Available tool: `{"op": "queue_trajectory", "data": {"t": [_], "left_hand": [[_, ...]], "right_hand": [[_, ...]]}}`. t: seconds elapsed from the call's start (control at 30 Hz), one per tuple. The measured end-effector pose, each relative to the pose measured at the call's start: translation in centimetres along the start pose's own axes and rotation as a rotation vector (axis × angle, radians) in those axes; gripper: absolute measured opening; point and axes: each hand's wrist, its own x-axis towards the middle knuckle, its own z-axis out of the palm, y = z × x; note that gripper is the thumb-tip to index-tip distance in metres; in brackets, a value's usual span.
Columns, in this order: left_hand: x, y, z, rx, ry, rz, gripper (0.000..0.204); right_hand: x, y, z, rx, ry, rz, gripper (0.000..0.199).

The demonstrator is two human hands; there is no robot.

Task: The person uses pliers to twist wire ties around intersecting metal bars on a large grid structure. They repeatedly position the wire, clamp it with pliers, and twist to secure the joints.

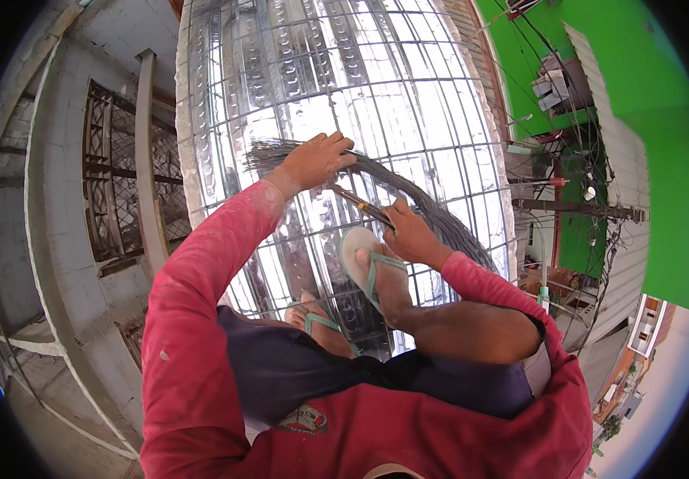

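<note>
Two hands are at work. The right hand (413,231) is closed around one dark tool (370,209) with a yellow band. The left hand (315,162) lies over one wire bundle (424,199), fingers bent; whether it clenches any strands, I cannot tell. The bundle stretches across one bar grid (408,83) above shiny metal (269,124), just beyond two feet (392,289) in two sandals (352,249).

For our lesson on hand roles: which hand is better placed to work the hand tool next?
Probably the right hand: it grips the hand tool near its handle end, while the left hand lies over the dark wire bundle.
</note>
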Motion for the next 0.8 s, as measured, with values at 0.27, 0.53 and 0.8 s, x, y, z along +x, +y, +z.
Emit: {"op": "queue_trajectory", "data": {"t": [0.27, 0.53, 0.8], "left_hand": [[-2.3, 0.4, -0.1, -0.467, -0.192, -0.294, 0.037], [-2.3, 0.5, -0.7, -0.442, -0.228, -0.347, 0.022], [2.4, 3.1, -1.1, -0.467, 0.091, -0.157, 0.015]], "right_hand": [[-10.6, -3.4, -7.9, 0.971, 0.044, 0.292, 0.016], [-5.7, -0.5, -20.2, 0.815, 0.637, 0.062, 0.017], [-12.0, 16.8, -23.5, -0.867, 0.472, 0.284, 0.038]]}}
